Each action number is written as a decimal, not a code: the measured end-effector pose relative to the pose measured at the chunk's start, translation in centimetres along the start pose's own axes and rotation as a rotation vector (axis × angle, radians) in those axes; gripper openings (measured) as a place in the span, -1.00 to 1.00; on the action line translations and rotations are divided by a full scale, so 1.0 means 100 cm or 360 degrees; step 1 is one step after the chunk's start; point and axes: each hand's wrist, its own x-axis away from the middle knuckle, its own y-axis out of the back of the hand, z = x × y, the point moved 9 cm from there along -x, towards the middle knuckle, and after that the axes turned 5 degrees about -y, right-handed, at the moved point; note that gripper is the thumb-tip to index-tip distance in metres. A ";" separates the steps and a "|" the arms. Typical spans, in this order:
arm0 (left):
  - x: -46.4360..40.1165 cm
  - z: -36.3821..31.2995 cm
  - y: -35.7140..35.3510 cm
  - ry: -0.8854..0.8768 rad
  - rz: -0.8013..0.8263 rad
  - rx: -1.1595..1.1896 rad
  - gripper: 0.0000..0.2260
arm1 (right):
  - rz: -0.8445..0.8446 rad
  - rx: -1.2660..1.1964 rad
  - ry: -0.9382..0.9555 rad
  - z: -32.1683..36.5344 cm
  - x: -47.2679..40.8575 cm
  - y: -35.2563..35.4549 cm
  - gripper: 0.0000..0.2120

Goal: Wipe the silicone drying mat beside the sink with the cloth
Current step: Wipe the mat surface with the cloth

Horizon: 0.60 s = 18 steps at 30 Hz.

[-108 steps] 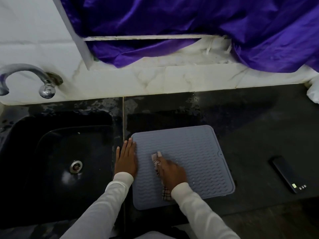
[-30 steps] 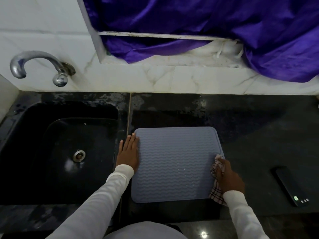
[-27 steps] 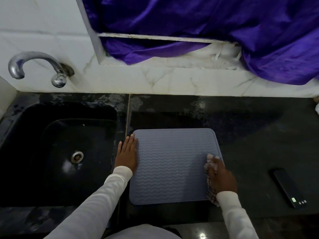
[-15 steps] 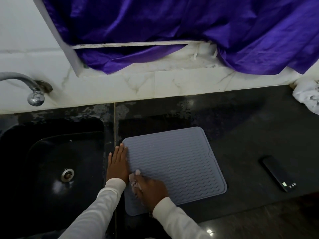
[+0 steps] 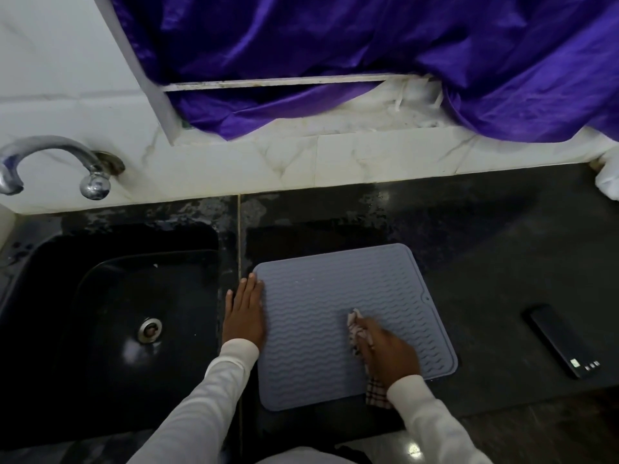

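Note:
A grey silicone drying mat (image 5: 318, 296) with wavy ridges lies on the black counter just right of the sink (image 5: 110, 323). My left hand (image 5: 244, 314) rests flat, fingers together, on the mat's left edge. My right hand (image 5: 390, 354) presses a checked cloth (image 5: 356, 329) onto the right-centre of the mat; the cloth pokes out ahead of my fingers and trails under my wrist at the mat's front edge. Most of the cloth is hidden under the hand.
A black phone (image 5: 562, 339) lies on the counter to the right. A chrome tap (image 5: 57, 162) sticks out of the marble wall above the sink. Purple fabric (image 5: 368, 61) hangs over the back ledge. Something white (image 5: 608, 182) sits at the far right.
My right hand with the cloth has swept from the mat's right edge to its left front part and now back to the right-centre. My left hand stays on the left edge.

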 end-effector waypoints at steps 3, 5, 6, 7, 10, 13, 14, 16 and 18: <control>0.000 0.001 0.000 0.0002 -0.0007 -0.0024 -0.54 | -0.0047 0.0065 -0.0144 -0.037 -0.006 0.014 -0.53; 0.000 0.001 -0.001 0.0002 -0.0002 -0.0023 -0.54 | -0.0053 0.0080 -0.0213 -0.056 -0.009 0.021 -0.53; 0.000 0.001 -0.001 0.0000 -0.0002 -0.0019 -0.54 | -0.0061 0.0078 -0.0233 -0.064 -0.011 0.024 -0.54; 0.000 0.001 -0.001 0.0001 -0.0003 -0.0012 -0.54 | -0.0074 0.0065 -0.0257 -0.073 -0.013 0.028 -0.55; 0.000 0.002 -0.002 0.0006 0.0005 -0.0033 -0.54 | -0.0091 0.0040 -0.0355 -0.097 -0.016 0.039 -0.57; 0.000 0.002 -0.002 0.0008 0.0015 -0.0046 -0.54 | -0.0131 0.0052 -0.0438 -0.115 -0.017 0.049 -0.57; 0.000 0.002 -0.002 0.0013 0.0017 -0.0043 -0.54 | -0.0148 0.0023 -0.0455 -0.120 -0.017 0.051 -0.59; 0.001 0.000 0.000 0.0026 0.0014 -0.0040 -0.54 | -0.0177 -0.0017 -0.0462 -0.124 -0.018 0.055 -0.62; 0.001 -0.001 0.000 0.0023 0.0012 -0.0041 -0.54 | -0.0159 -0.0015 -0.0449 -0.124 -0.017 0.057 -0.63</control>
